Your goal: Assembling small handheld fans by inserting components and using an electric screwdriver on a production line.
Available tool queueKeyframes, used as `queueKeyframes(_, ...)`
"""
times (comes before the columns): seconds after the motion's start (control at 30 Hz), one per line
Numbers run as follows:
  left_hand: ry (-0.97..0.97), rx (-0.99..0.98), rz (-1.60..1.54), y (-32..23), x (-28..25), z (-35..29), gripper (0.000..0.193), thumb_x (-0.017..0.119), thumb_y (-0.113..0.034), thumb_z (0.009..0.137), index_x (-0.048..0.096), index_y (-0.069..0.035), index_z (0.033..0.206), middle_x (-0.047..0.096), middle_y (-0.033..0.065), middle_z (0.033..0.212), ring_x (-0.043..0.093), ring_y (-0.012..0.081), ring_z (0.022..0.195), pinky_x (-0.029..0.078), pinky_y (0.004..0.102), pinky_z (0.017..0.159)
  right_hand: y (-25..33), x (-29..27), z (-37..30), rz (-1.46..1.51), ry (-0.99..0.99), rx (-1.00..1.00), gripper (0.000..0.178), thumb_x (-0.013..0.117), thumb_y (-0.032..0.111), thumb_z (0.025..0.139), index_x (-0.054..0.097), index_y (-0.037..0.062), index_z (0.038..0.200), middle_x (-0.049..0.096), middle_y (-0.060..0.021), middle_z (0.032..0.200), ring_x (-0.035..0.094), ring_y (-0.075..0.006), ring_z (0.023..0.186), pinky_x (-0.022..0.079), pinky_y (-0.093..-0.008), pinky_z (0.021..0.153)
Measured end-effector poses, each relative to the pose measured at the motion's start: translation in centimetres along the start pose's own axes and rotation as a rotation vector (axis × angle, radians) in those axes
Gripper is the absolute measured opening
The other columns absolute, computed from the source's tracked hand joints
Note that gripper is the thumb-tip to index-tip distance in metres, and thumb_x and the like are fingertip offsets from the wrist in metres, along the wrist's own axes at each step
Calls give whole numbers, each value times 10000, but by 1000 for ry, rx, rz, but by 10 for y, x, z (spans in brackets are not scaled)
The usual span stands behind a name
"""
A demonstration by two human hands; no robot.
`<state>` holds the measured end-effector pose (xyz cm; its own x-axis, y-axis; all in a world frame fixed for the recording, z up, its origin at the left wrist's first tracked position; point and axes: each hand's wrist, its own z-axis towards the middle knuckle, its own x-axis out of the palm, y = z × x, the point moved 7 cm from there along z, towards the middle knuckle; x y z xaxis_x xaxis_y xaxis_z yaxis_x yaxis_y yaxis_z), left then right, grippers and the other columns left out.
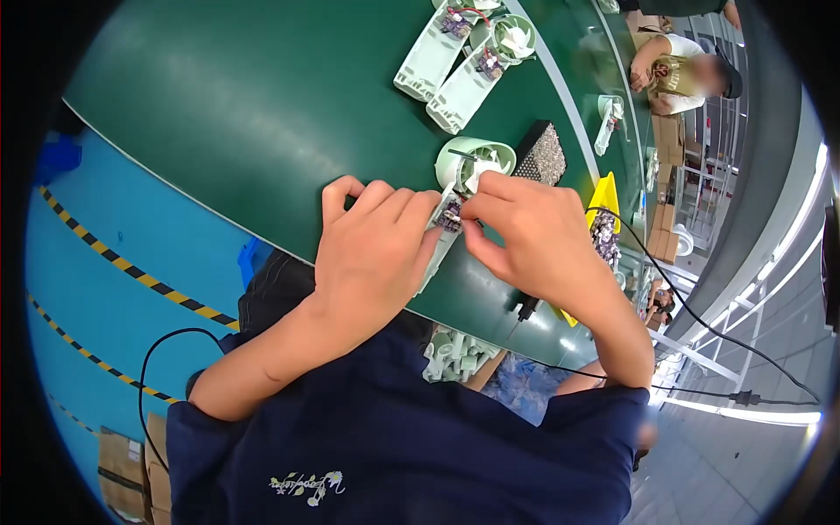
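A pale green handheld fan housing [448, 160] lies open in front of me on the green table, its round head away from me and its handle toward me. My left hand [372, 245] is closed on the handle's left side, the thumb along its edge. Inside the handle a small purple circuit board [450, 216] shows between my hands. My right hand [534, 232] has its fingers closed in a pinch beside the board, just below the fan head. What its fingertips hold is too small and partly hidden to name.
Two more open fan housings [429, 63] with boards and wires lie farther off. Right of my work sit a black tray [529, 150] of small metal parts and a yellow bin [605, 191] of circuit boards. A black corded tool [526, 308] is near the table edge. People sit beyond.
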<state>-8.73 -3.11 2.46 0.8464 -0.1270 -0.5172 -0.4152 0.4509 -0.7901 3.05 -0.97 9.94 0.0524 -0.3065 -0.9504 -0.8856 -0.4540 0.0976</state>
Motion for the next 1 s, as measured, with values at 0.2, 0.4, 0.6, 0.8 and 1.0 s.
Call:
queueKeyframes(0.2,-44,-2,-13,1,0,-1,265,780,-127,812,685,-73,1053,643,-3,852,606,183,855,392,407,925,8,-3,11,-45,66,-24,79,736,120,815,686,65,840,592,-48,788,664,-265,734,496,-406,573)
queueKeyframes(0.4,-88,-5,-38,2,0,-3,189,759,-111,811,679,-75,979,606,-1,800,589,180,830,393,401,915,16,0,17,-115,176,-27,96,730,118,805,659,53,805,591,-53,811,662,-264,775,514,-410,596)
queueKeyframes(0.6,-107,17,-2,4,4,-4,77,693,-97,843,623,-87,874,537,18,740,557,198,787,393,407,904,29,7,27,-283,279,-126,79,701,76,799,632,44,778,600,-67,834,673,-264,801,546,-403,620)
queueKeyframes(0.8,-57,34,14,1,2,-3,85,686,-86,833,602,-99,846,549,30,755,568,214,809,395,411,910,36,8,21,-355,245,-111,89,665,18,733,634,22,817,609,-82,847,677,-278,814,557,-403,639)
queueKeyframes(1.0,17,4,-67,-1,2,-1,254,747,-183,867,665,-64,1077,664,43,899,606,231,883,375,450,935,1,3,0,-65,78,51,77,694,104,878,666,52,927,614,-82,913,673,-302,812,548,-421,656)
